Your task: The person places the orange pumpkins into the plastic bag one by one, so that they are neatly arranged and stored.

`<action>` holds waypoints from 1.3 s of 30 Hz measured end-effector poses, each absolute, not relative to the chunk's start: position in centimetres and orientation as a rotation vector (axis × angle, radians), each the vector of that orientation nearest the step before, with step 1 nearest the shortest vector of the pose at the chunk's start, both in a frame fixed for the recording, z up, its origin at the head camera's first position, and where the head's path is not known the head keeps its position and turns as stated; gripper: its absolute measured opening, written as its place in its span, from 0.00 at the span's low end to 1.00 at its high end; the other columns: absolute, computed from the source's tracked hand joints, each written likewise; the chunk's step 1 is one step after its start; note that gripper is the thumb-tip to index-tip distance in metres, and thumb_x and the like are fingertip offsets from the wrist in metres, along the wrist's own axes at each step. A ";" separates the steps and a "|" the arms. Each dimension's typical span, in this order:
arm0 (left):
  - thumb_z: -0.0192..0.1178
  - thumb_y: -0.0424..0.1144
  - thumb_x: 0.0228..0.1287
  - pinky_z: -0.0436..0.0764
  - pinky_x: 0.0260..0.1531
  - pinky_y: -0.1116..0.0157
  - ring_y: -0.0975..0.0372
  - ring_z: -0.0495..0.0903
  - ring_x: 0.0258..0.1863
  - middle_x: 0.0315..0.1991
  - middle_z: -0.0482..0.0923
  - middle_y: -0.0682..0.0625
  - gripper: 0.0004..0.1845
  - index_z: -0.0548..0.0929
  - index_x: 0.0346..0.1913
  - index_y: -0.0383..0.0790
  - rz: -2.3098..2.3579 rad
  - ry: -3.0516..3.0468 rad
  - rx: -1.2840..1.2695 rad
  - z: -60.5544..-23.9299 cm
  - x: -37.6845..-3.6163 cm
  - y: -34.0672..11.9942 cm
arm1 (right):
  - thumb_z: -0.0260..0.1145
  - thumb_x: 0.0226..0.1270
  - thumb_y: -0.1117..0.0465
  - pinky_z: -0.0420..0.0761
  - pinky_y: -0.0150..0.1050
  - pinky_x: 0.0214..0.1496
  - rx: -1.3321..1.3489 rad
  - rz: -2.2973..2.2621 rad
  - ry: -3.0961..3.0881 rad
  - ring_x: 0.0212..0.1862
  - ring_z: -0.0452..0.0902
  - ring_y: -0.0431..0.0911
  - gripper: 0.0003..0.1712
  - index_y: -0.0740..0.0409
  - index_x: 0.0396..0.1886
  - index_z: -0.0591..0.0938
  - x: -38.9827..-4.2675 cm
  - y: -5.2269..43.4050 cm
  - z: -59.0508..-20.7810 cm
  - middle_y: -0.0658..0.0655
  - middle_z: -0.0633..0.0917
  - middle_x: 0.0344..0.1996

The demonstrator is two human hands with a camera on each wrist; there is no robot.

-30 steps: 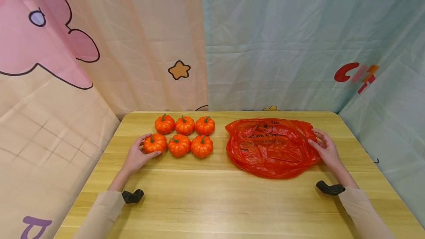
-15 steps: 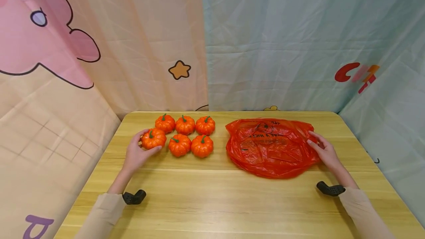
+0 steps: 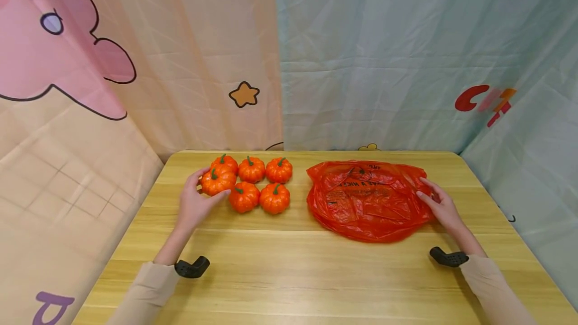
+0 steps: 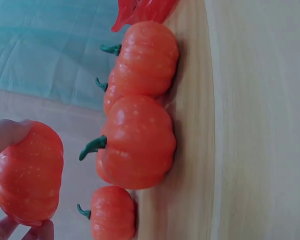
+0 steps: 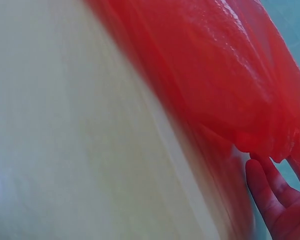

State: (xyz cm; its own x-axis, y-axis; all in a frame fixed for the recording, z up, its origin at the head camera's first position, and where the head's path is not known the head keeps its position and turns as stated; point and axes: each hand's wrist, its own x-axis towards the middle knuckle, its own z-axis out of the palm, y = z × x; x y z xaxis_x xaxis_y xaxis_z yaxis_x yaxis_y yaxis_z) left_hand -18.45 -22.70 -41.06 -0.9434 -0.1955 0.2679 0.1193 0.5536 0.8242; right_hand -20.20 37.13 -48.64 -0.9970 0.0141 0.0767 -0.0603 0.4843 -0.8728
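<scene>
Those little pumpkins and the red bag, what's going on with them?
A person's left hand holds one small orange pumpkin up off the wooden table. Their right hand touches the right edge of a red plastic bag. Five other pumpkins sit left of the bag, three behind and two in front.

Printed curtains (image 3: 361, 64) behind wooden table (image 3: 316, 280)

Extending both forearms (image 3: 146, 285) forward, well apart. Gripping with left hand (image 3: 195, 202), thumb (image 3: 219, 196) opposite fingers (image 4: 5, 228). Touching lightly with right hand (image 3: 443, 207), fingers loosely extended.
</scene>
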 end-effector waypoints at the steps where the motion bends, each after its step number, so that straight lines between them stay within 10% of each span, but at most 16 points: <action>1: 0.76 0.41 0.46 0.72 0.53 0.54 0.49 0.69 0.58 0.65 0.67 0.39 0.43 0.68 0.66 0.37 -1.348 -2.466 0.060 -40.9 -18.4 -22.4 | 0.52 0.75 0.49 0.69 0.11 0.45 0.039 1.559 -2.642 0.48 0.58 0.18 0.36 0.58 0.75 0.55 -20.2 37.1 -48.7 0.75 0.55 0.71; 16: 0.77 0.39 0.44 0.73 0.52 0.55 0.52 0.70 0.56 0.62 0.69 0.42 0.42 0.70 0.65 0.40 -1.468 -2.449 -0.033 -40.5 -18.6 -17.5 | 0.53 0.74 0.51 0.70 0.11 0.45 0.057 1.581 -2.611 0.48 0.59 0.17 0.35 0.56 0.75 0.57 -20.1 37.2 -48.8 0.73 0.55 0.72; 24: 0.79 0.42 0.41 0.68 0.62 0.52 0.52 0.68 0.62 0.64 0.68 0.45 0.43 0.70 0.65 0.42 -1.542 -2.430 -0.129 -40.3 -18.8 -14.1 | 0.55 0.74 0.54 0.69 0.12 0.47 0.109 1.589 -2.576 0.49 0.63 0.16 0.33 0.58 0.74 0.59 -20.2 37.4 -49.1 0.56 0.63 0.72; 39: 0.78 0.45 0.42 0.70 0.63 0.50 0.53 0.71 0.62 0.63 0.70 0.48 0.41 0.72 0.63 0.46 -1.596 -2.424 -0.287 -40.3 -20.0 -7.6 | 0.56 0.73 0.53 0.65 0.10 0.49 0.084 1.561 -2.609 0.55 0.58 0.20 0.35 0.59 0.74 0.58 -20.3 37.5 -49.1 0.66 0.58 0.73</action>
State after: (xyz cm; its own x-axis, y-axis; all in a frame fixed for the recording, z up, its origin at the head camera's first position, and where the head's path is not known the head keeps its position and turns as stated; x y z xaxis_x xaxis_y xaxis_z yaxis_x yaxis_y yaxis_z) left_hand -20.00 -7.62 -40.25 -0.9555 0.0390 0.2924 0.2840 0.3896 0.8761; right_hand -20.26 37.50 -49.11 -0.9934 0.0041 0.1144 -0.0988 0.4732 -0.8754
